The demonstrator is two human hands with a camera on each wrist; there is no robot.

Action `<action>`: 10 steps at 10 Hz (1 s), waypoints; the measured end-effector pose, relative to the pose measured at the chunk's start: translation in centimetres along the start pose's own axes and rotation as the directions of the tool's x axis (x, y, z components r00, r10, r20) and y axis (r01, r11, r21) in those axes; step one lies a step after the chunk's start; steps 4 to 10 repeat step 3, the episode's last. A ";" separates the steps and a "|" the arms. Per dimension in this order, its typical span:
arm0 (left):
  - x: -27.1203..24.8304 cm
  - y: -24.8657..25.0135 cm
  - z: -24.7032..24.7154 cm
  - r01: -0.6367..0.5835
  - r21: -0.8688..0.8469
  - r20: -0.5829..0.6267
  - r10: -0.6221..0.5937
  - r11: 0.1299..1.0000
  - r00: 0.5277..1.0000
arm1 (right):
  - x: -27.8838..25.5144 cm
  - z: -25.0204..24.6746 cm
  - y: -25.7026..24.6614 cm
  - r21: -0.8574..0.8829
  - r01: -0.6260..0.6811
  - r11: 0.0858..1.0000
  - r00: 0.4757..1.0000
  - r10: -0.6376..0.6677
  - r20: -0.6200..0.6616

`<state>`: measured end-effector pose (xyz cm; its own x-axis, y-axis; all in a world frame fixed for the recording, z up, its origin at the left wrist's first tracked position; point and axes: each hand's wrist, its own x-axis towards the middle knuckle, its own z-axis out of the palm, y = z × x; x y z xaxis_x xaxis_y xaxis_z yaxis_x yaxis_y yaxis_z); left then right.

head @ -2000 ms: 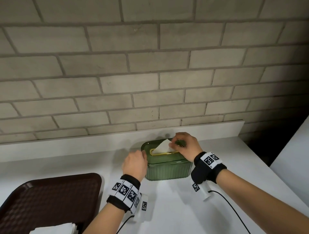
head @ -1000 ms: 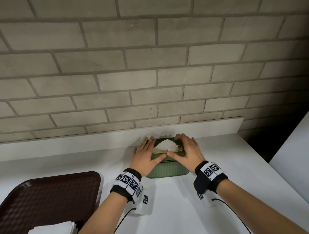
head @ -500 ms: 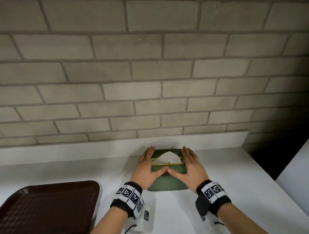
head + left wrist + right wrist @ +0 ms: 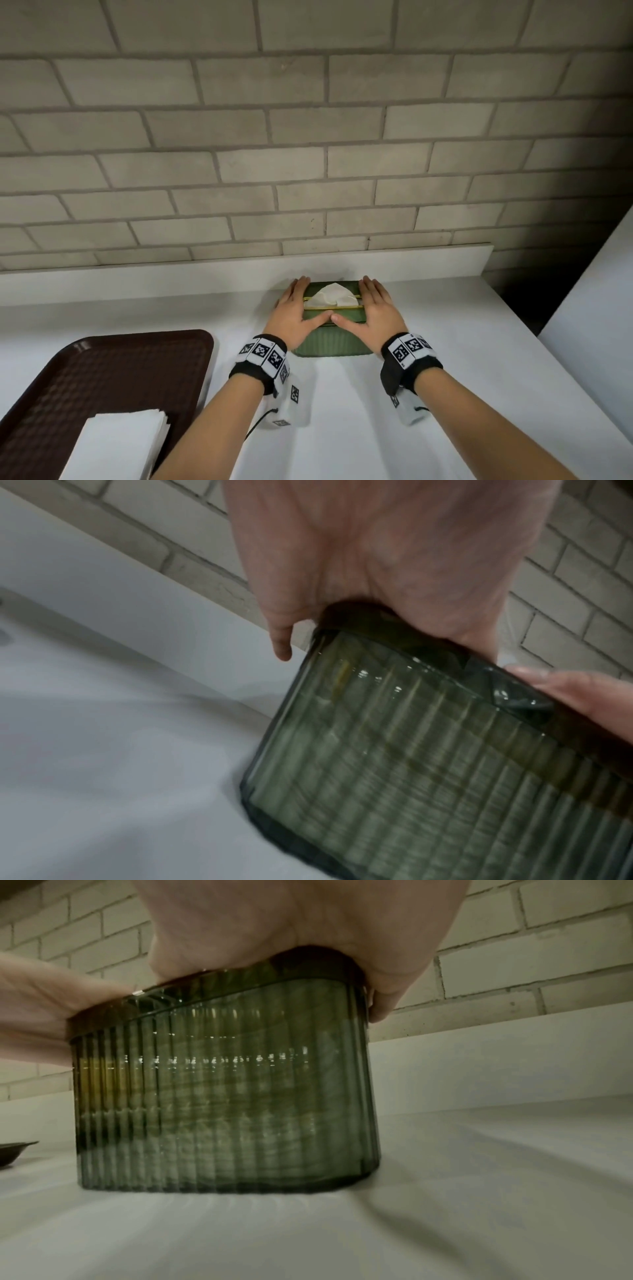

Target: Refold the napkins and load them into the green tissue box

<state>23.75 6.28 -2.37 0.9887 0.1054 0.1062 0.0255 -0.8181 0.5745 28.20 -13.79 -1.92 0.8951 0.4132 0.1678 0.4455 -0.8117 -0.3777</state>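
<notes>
Straight fingers of the left hand and the right hand are laid flat on the lid ends of the ribbed translucent green tissue box — nothing is gripped. The box's long axis runs left to right between the palms, equally near both. A white napkin tuft is seen poking from the slot; the white folded napkin stack is left on the dark brown tray, nearer the left hand.
</notes>
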 end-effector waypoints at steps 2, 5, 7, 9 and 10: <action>-2.5 2.8 -2.7 0.104 0.100 0.008 -0.105 0.990 0.994 | -1.3 -3.0 -0.6 0.041 -0.014 0.999 0.999 0.012 0.050; -8.1 3.9 -5.0 0.085 -0.002 -0.032 -0.085 0.996 0.996 | -3.8 -7.6 -1.3 0.242 0.089 0.966 0.996 -0.080 -0.044; -8.1 3.9 -5.0 0.085 -0.002 -0.032 -0.085 0.996 0.996 | -3.8 -7.6 -1.3 0.242 0.089 0.966 0.996 -0.080 -0.044; -8.1 3.9 -5.0 0.085 -0.002 -0.032 -0.085 0.996 0.996 | -3.8 -7.6 -1.3 0.242 0.089 0.966 0.996 -0.080 -0.044; -8.1 3.9 -5.0 0.085 -0.002 -0.032 -0.085 0.996 0.996 | -3.8 -7.6 -1.3 0.242 0.089 0.966 0.996 -0.080 -0.044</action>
